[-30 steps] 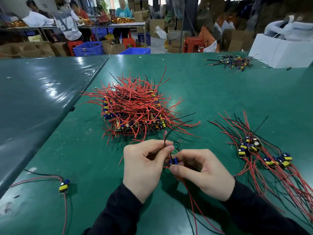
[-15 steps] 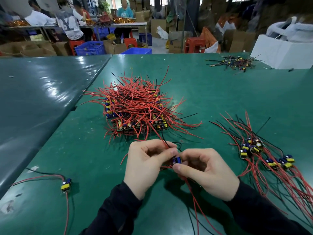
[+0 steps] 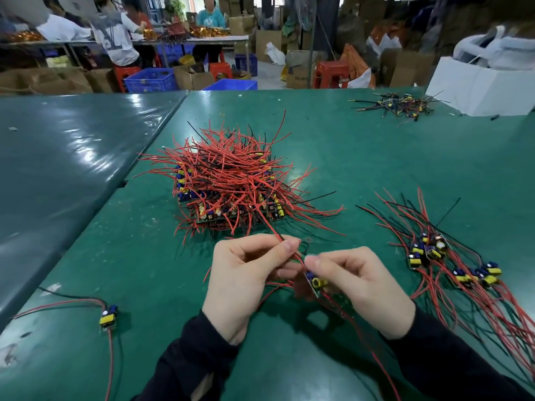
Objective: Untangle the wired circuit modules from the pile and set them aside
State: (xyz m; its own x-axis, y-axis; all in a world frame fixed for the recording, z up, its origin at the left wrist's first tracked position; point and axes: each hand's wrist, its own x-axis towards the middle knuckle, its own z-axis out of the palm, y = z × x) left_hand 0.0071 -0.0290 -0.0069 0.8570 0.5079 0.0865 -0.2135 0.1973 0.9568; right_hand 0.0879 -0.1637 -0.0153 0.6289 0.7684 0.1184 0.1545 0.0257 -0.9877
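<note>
While both hands [image 3: 304,282] pinch module [image 3: 316,283] wires | green mat table [image 3: 376,157] | boxes, workers behind

A green tabletop [image 3: 376,169] with a smooth, slightly worn matt covering; to the upper left, a darker sheet [image 3: 72,157] shines glossy with window glare. At centre, a pile [image 3: 228,180] of wires in smooth red and black plastic insulation. The module [image 3: 316,282] at lower centre carries glossy yellow and blue plastic parts. Dark matt cloth sleeves [image 3: 197,357] along the bottom. Upper right, a white box [image 3: 474,88], matt, like foam or card.
</note>
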